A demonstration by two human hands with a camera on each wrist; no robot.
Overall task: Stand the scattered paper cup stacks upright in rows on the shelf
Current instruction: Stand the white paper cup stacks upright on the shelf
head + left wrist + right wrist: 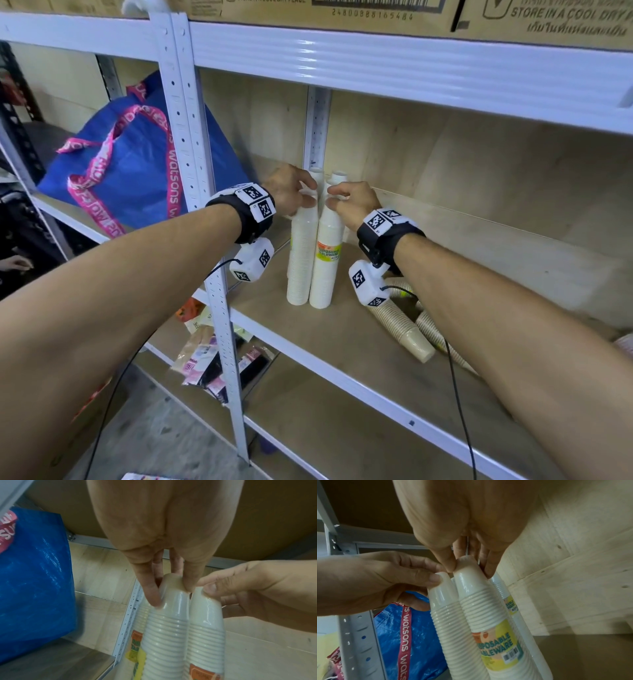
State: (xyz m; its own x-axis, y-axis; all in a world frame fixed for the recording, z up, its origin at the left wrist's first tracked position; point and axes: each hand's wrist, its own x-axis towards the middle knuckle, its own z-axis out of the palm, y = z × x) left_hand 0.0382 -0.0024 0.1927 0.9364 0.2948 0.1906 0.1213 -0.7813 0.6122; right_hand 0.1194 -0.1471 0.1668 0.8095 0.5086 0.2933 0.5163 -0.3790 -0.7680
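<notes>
two brown stacks (404, 329) lie on their sides at the shelf's (342, 346) near right edge, under the right forearm. further in stand two white stacks, upright and touching, wrapped in clear film. the left stack (301, 253) is plain ribbed white; the right stack (327, 260) carries a yellow and orange "disposable tableware" label. the left hand (287, 192) pinches the top of the left stack, fingers (150, 592) curled round it. the right hand (352, 202) pinches the top of the right stack likewise. behind them two more white stacks (339, 178) stand against the back wall. a blue bag (137, 164) sits in the next bay left.
</notes>
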